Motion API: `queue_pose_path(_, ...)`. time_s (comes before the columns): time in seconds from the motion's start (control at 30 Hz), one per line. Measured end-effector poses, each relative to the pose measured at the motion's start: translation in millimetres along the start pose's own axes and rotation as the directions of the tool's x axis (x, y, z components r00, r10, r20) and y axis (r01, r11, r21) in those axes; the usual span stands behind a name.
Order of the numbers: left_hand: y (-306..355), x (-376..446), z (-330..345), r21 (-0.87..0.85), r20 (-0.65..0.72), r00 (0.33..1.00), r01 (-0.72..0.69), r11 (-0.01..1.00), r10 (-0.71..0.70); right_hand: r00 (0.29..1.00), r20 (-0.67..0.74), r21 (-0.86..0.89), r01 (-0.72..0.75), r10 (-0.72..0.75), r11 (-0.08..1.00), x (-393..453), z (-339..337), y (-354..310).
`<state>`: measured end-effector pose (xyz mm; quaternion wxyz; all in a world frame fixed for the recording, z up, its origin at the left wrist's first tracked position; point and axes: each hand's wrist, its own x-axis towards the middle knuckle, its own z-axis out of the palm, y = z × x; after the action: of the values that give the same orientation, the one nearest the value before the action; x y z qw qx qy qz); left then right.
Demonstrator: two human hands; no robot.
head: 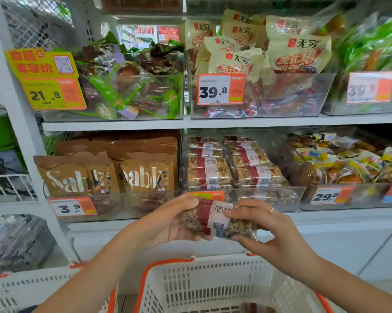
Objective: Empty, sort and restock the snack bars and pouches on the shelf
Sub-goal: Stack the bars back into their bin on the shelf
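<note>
While the fingers [191, 203] of the left hand [168, 220] curl around one end of a snack bar [215, 220], the right hand [274, 231] pinches its other end, holding it at centre frame above a white basket [213, 281]. Just behind, a clear bin [269, 195] on the shelf [213, 124] holds stacked bars [231, 163].

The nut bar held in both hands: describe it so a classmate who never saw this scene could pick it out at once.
Find the lower shelf's middle clear bin of stacked nut bars. Just in front of it, above the white basket, the left hand and right hand grip one nut bar. It alone is out of the bin.
</note>
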<state>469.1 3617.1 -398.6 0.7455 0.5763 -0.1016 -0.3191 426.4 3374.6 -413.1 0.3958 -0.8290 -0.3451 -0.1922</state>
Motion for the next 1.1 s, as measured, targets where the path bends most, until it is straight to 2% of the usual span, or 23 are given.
queue_pose_path(0.1,3,15,4,0.056,-0.277,0.960,-0.023,0.998,0.038,0.989,-0.115,-0.018,-0.095,0.092,0.995,9,-14,14)
queue_pose_path(0.13,2,20,2,0.155,-0.376,0.923,-0.021,0.988,0.078,0.972,-0.186,-0.016,-0.147,0.142,0.989,10,-22,18)
queue_pose_path(0.17,1,24,-3,0.329,-0.449,0.877,-0.014,0.944,0.169,0.941,-0.269,-0.010,-0.216,0.206,0.976,10,-33,23)
queue_pose_path(0.2,-2,28,-10,0.531,-0.452,0.847,0.003,0.847,0.280,0.898,-0.350,-0.007,-0.289,0.268,0.957,10,-45,29)
queue_pose_path(0.27,-8,33,-19,0.800,-0.365,0.830,0.048,0.598,0.422,0.802,-0.492,-0.039,-0.408,0.338,0.912,10,-69,41)
queue_pose_path(0.37,-17,47,-21,0.934,-0.294,0.825,0.141,0.327,0.483,0.687,-0.612,-0.104,-0.561,0.391,0.822,21,-96,63)
queue_pose_path(0.43,-14,54,-14,0.959,-0.278,0.834,0.214,0.185,0.477,0.660,-0.623,-0.128,-0.616,0.420,0.778,34,-103,78)
queue_pose_path(0.47,-12,57,-10,0.962,-0.271,0.837,0.229,0.147,0.476,0.662,-0.623,-0.156,-0.626,0.416,0.764,42,-104,86)
queue_pose_path(0.5,-10,60,-7,0.963,-0.271,0.834,0.234,0.136,0.480,0.674,-0.619,-0.188,-0.625,0.403,0.758,52,-104,94)
queue_pose_path(0.63,-4,71,7,0.961,-0.271,0.820,0.195,0.198,0.505,0.732,-0.580,-0.287,-0.593,0.357,0.752,96,-97,128)
queue_pose_path(0.77,-2,79,13,0.968,-0.250,0.828,0.217,0.125,0.503,0.751,-0.536,-0.386,-0.624,0.385,0.679,126,-86,167)
queue_pose_path(0.93,1,83,11,0.966,-0.254,0.818,0.236,0.102,0.516,0.747,-0.471,-0.500,-0.664,0.469,0.556,142,-75,196)
queue_pose_path(1.1,3,84,11,0.967,-0.245,0.819,0.241,0.078,0.519,0.756,-0.353,-0.587,-0.638,0.551,0.499,154,-78,209)
